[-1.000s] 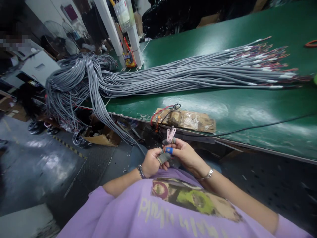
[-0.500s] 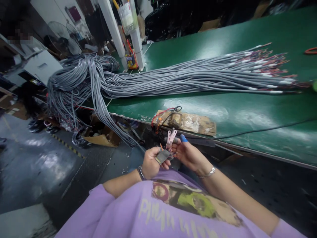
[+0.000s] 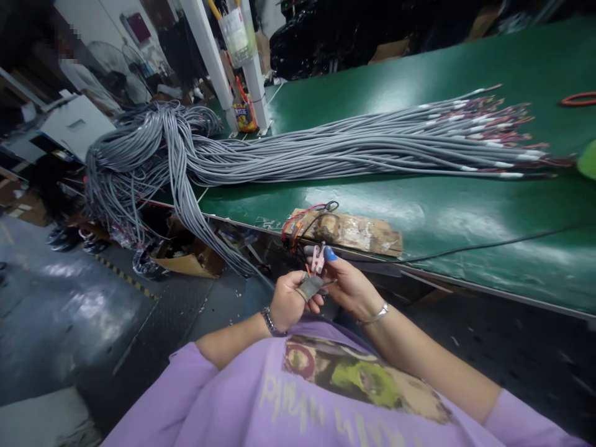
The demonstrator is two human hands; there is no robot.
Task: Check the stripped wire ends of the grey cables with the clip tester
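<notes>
My left hand (image 3: pixel 288 301) is closed below the table's edge, its thumb in a grey fingertip cover, pinching the end of a grey cable (image 3: pixel 233 257) with thin coloured wires. My right hand (image 3: pixel 347 285) is closed on small pink snips (image 3: pixel 318 257), with a blue cover on one fingertip. The snips' tips sit right at the wire ends between both hands. A large bundle of grey cables (image 3: pixel 326 146) lies across the green table (image 3: pixel 465 211) and spills over its left end toward the floor.
A worn cardboard pad (image 3: pixel 358 230) with red and black leads lies at the table's near edge. A black cord (image 3: pixel 488 245) runs along the table. White posts (image 3: pixel 209 56) and a fan (image 3: pixel 112 68) stand at the back left. Boxes (image 3: pixel 186 261) sit under the table.
My right hand opened briefly with the blue fingertip raised, then closed in again on the snips at the wire ends. My left hand stayed put.
</notes>
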